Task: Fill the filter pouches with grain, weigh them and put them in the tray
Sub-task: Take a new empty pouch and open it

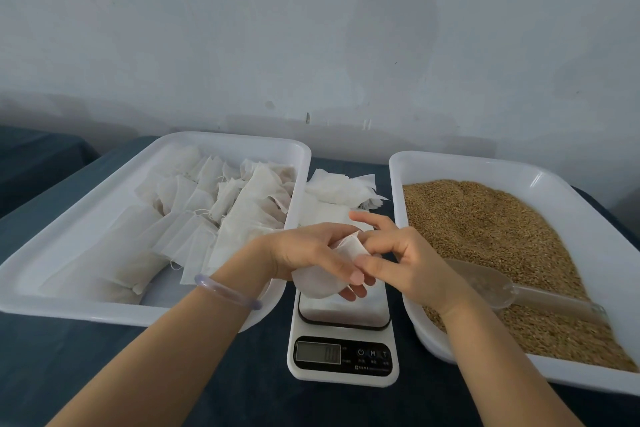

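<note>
Over the scale (343,354), left hand (304,250) and right hand (412,260) fingers (377,262) pinching pouch (318,282) (scoop (485,282) aside).

Scale (343,333) fills gap between pouch tray (104,309), grain tray (485,163).

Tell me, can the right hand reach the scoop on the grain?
Probably yes. The scoop lies on the grain just beside the right hand, with nothing over it. The hand would first have to let go of the pouch it pinches.
</note>
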The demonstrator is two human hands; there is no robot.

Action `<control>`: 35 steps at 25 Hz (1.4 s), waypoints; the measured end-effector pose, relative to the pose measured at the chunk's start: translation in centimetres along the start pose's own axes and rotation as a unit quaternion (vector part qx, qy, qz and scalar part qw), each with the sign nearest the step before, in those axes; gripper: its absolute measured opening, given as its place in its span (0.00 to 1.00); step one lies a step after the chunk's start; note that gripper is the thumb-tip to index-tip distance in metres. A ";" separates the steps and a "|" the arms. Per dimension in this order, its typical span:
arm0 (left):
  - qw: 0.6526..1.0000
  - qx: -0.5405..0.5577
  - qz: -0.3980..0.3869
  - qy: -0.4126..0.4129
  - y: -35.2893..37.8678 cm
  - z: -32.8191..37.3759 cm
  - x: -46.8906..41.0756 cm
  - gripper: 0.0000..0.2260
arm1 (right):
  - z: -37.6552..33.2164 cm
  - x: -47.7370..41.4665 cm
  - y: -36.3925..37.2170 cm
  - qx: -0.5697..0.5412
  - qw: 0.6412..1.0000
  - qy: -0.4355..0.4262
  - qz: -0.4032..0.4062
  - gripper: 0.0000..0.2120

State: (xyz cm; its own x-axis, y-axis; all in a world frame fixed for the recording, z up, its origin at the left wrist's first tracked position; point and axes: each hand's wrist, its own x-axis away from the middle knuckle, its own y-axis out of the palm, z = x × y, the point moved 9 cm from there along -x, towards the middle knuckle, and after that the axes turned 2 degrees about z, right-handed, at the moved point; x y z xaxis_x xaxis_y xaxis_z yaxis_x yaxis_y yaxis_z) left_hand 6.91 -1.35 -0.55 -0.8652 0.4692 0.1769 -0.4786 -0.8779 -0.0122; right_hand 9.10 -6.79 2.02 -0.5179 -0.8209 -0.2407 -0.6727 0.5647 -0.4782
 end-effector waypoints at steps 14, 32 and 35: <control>0.999 -0.024 0.015 -0.043 -0.4 -1.3 -0.3 0.10 | -0.4 1.1 -1.7 0.065 0.997 -0.008 0.035 0.19; 0.995 -0.051 0.090 0.001 -1.5 -1.0 0.0 0.14 | 11.4 13.3 -15.6 0.342 0.847 0.407 0.003 0.15; 0.994 -0.009 0.112 -0.006 -1.9 -1.2 0.2 0.20 | 11.4 12.6 -15.8 0.382 0.840 0.384 -0.004 0.13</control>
State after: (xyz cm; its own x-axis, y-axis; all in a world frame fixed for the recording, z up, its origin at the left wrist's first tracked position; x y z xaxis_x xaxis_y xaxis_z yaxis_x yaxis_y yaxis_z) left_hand 7.52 0.54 -1.71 -0.9485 0.2608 0.1798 -0.2770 -0.9582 -0.0712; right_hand 19.21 -27.06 -3.09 -0.9012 -0.3601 0.2410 -0.2936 0.0984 -0.9508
